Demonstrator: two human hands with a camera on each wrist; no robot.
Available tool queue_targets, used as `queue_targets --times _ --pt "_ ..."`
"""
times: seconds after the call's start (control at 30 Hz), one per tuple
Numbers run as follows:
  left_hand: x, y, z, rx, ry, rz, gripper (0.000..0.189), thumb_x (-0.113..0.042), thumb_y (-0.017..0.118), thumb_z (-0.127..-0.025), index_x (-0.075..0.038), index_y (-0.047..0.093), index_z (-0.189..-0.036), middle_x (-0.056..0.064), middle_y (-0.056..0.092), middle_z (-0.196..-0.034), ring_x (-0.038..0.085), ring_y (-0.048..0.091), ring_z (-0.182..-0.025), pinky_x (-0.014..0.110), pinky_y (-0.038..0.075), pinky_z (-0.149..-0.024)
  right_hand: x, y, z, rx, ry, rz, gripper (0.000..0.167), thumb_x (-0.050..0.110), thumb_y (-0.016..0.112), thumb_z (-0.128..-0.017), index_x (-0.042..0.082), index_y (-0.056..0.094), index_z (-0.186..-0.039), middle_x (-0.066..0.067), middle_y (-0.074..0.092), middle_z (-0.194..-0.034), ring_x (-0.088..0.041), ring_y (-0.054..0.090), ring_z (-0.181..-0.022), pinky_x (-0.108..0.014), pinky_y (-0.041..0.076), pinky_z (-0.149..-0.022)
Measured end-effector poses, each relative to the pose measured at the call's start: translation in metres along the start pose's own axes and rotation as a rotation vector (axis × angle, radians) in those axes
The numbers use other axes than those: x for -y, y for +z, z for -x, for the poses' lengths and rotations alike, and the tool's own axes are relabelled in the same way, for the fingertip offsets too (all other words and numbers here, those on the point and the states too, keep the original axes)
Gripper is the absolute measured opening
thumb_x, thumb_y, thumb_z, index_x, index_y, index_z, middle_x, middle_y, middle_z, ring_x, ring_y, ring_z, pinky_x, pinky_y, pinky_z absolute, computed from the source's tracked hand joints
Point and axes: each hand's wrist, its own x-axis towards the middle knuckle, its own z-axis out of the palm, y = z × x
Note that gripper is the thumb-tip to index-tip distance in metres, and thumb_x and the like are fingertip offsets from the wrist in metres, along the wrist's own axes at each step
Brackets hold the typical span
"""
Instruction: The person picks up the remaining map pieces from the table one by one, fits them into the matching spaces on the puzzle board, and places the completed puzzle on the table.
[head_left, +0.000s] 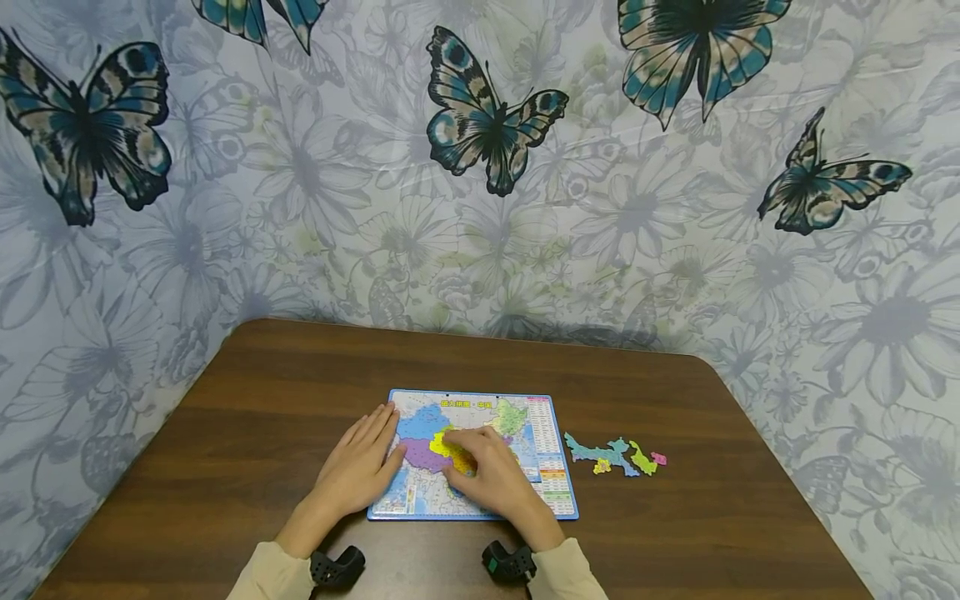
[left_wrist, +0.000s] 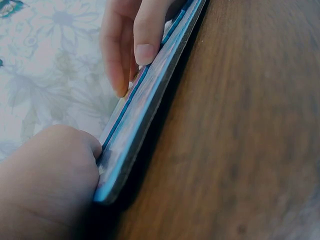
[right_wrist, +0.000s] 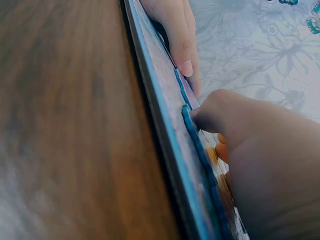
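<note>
A map puzzle board [head_left: 480, 398] with a blue rim lies on the table. On its left part sit a blue piece [head_left: 423, 421] and a purple piece [head_left: 422, 455]. My left hand [head_left: 352, 467] rests along the board's left edge, fingers stretched out and thumb near the purple piece. Over the middle of the board, my right hand [head_left: 495, 471] pinches a yellow puzzle piece [head_left: 459, 458] between thumb and curled fingers. Part of that piece is hidden under the hand. In the right wrist view, the thumb [right_wrist: 207, 116] presses on a piece edge that stands slightly above its neighbour.
Right of the board lie several loose pieces: a long teal one [head_left: 596, 451], a small yellow one [head_left: 602, 467], a lime green one [head_left: 642, 460] and a pink one [head_left: 659, 458]. The brown wooden table [head_left: 315, 358] ends at a butterfly-patterned backdrop [head_left: 315, 208].
</note>
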Motion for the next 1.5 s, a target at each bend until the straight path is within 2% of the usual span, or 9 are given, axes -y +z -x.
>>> queue_targets --times 0.13,0.27,0.57,0.83,1.2,1.5 --pt "0.0 0.001 0.001 -0.002 -0.001 -0.001 0.067 -0.04 0.051 -0.106 0.004 0.039 -0.156 0.019 0.034 -0.165 0.038 0.032 -0.153 0.055 0.024 -0.125 0.0 0.001 0.0 -0.008 -0.018 0.016 0.038 0.028 0.078 -0.091 0.014 0.073 -0.126 0.003 0.07 -0.133 -0.018 0.062 -0.121 -0.039 0.054 -0.103" --pt "0.0 0.002 0.002 -0.01 -0.001 0.0 0.067 -0.039 0.051 -0.106 0.004 0.04 -0.155 0.02 0.035 -0.165 0.038 0.033 -0.153 0.055 0.025 -0.125 0.0 0.001 0.002 -0.01 -0.03 0.022 0.037 0.029 0.078 -0.092 0.013 0.073 -0.125 0.001 0.07 -0.133 -0.019 0.062 -0.125 -0.04 0.052 -0.108" --pt "0.0 0.003 0.001 0.02 -0.013 0.007 0.067 -0.04 0.05 -0.106 0.002 0.037 -0.157 0.017 0.032 -0.167 0.036 0.03 -0.155 0.053 0.022 -0.127 0.002 -0.001 0.006 -0.03 -0.027 0.027 0.038 0.029 0.078 -0.093 0.012 0.073 -0.126 0.0 0.069 -0.134 -0.019 0.062 -0.127 -0.041 0.052 -0.108" --pt "0.0 0.003 0.0 0.011 -0.01 0.012 0.067 -0.041 0.05 -0.106 0.002 0.038 -0.157 0.017 0.033 -0.166 0.035 0.03 -0.155 0.053 0.023 -0.126 -0.001 -0.001 0.011 -0.074 -0.017 0.017 0.038 0.03 0.079 -0.092 0.013 0.073 -0.126 0.001 0.069 -0.133 -0.018 0.062 -0.127 -0.043 0.049 -0.111" --pt "0.002 0.003 0.002 0.0 -0.003 0.018 0.067 -0.042 0.049 -0.107 0.003 0.038 -0.156 0.018 0.033 -0.166 0.036 0.031 -0.154 0.052 0.023 -0.126 -0.005 -0.008 0.018 -0.186 -0.044 0.026 0.032 0.024 0.081 -0.09 0.014 0.075 -0.12 0.004 0.072 -0.125 -0.016 0.064 -0.123 -0.04 0.052 -0.107" --pt "0.002 0.003 0.001 0.004 0.0 0.011 0.069 -0.043 0.048 -0.107 0.003 0.037 -0.157 0.018 0.032 -0.167 0.036 0.03 -0.155 0.053 0.022 -0.126 -0.013 -0.013 0.026 -0.291 -0.125 0.034 0.024 0.016 0.082 -0.088 0.011 0.077 -0.111 0.003 0.075 -0.117 -0.017 0.067 -0.115 -0.039 0.057 -0.098"
